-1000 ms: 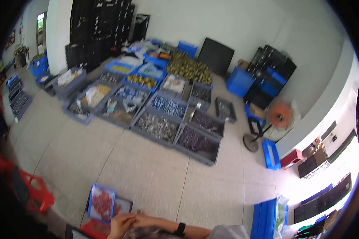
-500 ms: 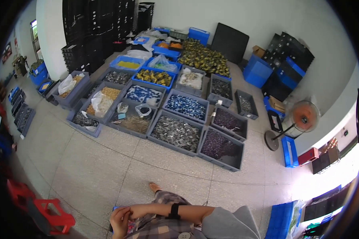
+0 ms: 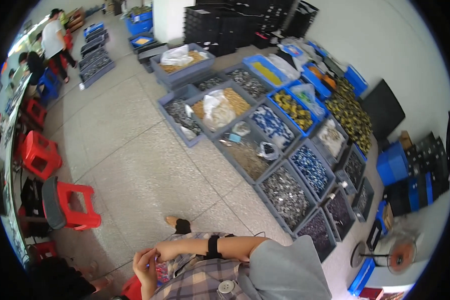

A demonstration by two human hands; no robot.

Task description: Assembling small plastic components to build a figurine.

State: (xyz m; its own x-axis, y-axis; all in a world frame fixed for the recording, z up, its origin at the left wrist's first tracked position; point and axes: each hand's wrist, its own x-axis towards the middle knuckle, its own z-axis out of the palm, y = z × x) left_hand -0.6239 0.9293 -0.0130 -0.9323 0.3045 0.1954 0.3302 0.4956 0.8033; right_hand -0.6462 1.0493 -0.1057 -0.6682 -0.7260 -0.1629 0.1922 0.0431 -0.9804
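My right arm, with a black band (image 3: 213,247) at the wrist, reaches across my front to the left. My right hand (image 3: 166,250) meets my left hand (image 3: 144,266) at the lower edge. The left fingers are bent and pinched together against the right fingertips. Both hands look closed; whatever they hold, if anything, is too small or hidden to name. Just beside them shows a pink and blue patterned patch (image 3: 162,273), partly covered by the hands and the plaid clothing (image 3: 197,275).
Grey bins (image 3: 285,196) of small parts stand in rows on the floor to the right. Red stools (image 3: 75,205) line a long workbench (image 3: 9,165) at left. Two people (image 3: 52,42) are at the far left. A standing fan (image 3: 400,255) is at lower right.
The view has turned left: the bins have shifted right and appear tilted, and the stools, bench and people have come into sight. My hands remain together.
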